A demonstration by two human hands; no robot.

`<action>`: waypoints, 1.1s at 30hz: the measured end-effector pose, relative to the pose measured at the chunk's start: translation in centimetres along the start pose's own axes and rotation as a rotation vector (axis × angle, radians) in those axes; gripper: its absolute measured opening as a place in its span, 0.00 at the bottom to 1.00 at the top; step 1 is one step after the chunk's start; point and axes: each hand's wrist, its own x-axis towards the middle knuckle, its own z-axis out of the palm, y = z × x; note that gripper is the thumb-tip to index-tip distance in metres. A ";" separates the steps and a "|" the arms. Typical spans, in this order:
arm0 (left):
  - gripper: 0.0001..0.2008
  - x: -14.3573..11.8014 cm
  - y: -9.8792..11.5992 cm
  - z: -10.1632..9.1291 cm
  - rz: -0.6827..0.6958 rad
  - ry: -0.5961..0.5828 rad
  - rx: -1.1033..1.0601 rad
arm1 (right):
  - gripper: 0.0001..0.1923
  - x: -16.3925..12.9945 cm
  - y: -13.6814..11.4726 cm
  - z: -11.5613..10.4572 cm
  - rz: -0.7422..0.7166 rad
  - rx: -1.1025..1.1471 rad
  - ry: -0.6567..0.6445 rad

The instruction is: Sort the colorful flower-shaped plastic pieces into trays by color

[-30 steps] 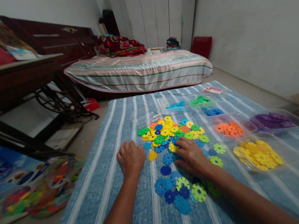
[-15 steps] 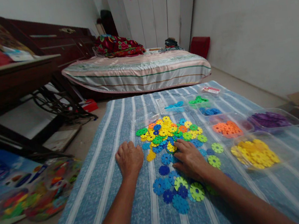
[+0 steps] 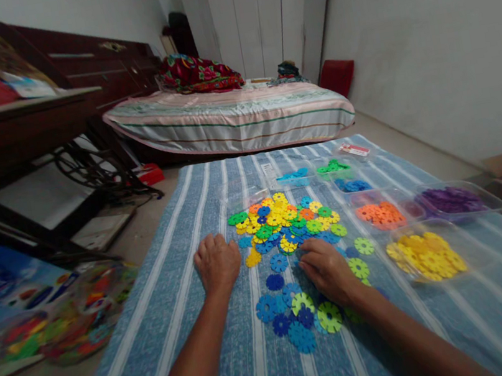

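My left hand (image 3: 217, 262) rests on the striped cloth, left of a mixed pile of notched plastic discs (image 3: 278, 214). Its fingers are curled under, so its palm is hidden. My right hand (image 3: 328, 267) is at the near right side of the pile with its fingers drawn in; what they hold, if anything, cannot be seen. Close to it lie a light blue disc (image 3: 278, 263) and a lime green disc (image 3: 358, 268). Nearer to me is a loose group of blue and lime discs, including a lime disc (image 3: 329, 317).
Clear boxes on the right hold yellow discs (image 3: 426, 256), orange discs (image 3: 381, 215) and purple discs (image 3: 453, 200). Farther back are blue discs (image 3: 353, 185), green discs (image 3: 333, 166) and light blue discs (image 3: 294, 174). A bed (image 3: 231, 118) stands beyond the cloth-covered surface (image 3: 164, 238).
My right hand has drawn back slightly from the pile toward me and to the right, its fingers now more curled. My left hand has stayed in place.
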 end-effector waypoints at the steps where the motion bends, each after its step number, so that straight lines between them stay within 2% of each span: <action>1: 0.17 0.0 0.0 0.0 0.001 0.000 -0.001 | 0.14 0.0 -0.1 0.0 0.000 0.012 0.010; 12: 0.17 0.0 0.0 -0.2 0.005 0.001 -0.015 | 0.13 -1.2 -0.4 -1.1 0.035 0.072 0.027; 18: 0.16 0.1 -0.1 -0.1 0.008 0.012 -0.024 | 0.12 0.0 0.1 -1.7 0.017 0.013 -0.108; 22: 0.17 0.0 -0.2 0.2 0.006 0.019 -0.014 | 0.13 3.3 0.9 -2.1 -0.036 -0.115 -0.265; 25: 0.17 0.0 -0.3 0.4 0.012 0.023 -0.019 | 0.14 7.6 2.5 -3.0 -0.065 -0.310 -0.286; 30: 0.17 0.0 -0.2 0.5 0.005 0.044 -0.016 | 0.17 15.6 5.8 -5.7 0.114 -0.499 -0.055; 31: 0.17 -0.1 -0.2 0.4 0.002 0.044 -0.017 | 0.17 16.4 6.0 -6.0 0.165 -0.524 0.012; 33: 0.16 -0.1 -0.2 0.4 0.001 0.042 -0.026 | 0.16 16.7 5.9 -6.0 0.234 -0.547 0.054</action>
